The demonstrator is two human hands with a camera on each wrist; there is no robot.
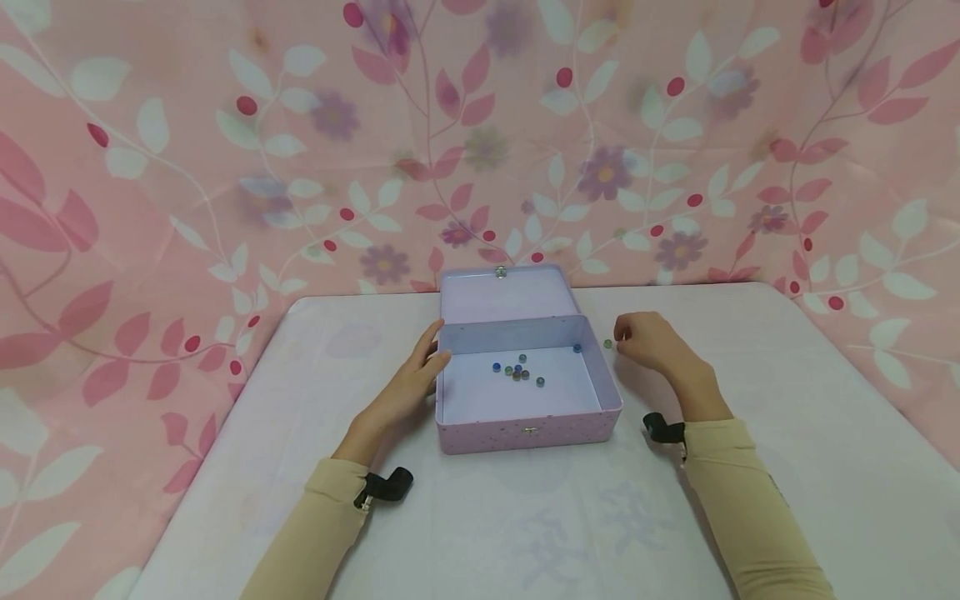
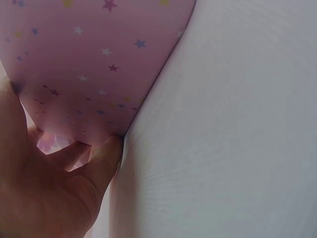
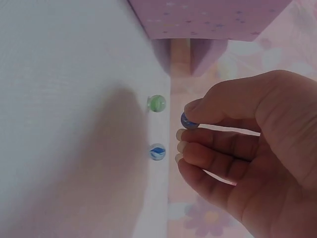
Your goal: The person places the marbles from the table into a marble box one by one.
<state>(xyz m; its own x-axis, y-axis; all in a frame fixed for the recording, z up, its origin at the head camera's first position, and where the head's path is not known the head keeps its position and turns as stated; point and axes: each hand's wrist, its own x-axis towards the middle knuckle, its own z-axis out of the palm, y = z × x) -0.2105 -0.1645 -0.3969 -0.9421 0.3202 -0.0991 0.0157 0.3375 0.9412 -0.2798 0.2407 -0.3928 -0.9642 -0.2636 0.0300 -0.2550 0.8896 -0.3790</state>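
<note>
A pale purple tin box with a star pattern stands on the table, its hinged lid tipped back. Several glass marbles lie on its floor, and a blue one sits by the right wall. My left hand holds the box's left side, thumb at the rim and fingers against the wall low down. Right of the box, my right hand pinches a blue marble between thumb and forefinger. Below its fingertips a green marble and a clear-and-blue marble rest on the table.
A white cloth covers the table. Behind it hangs a pink flowered curtain, close to the raised lid. Black wrist cameras sit on both beige sleeves.
</note>
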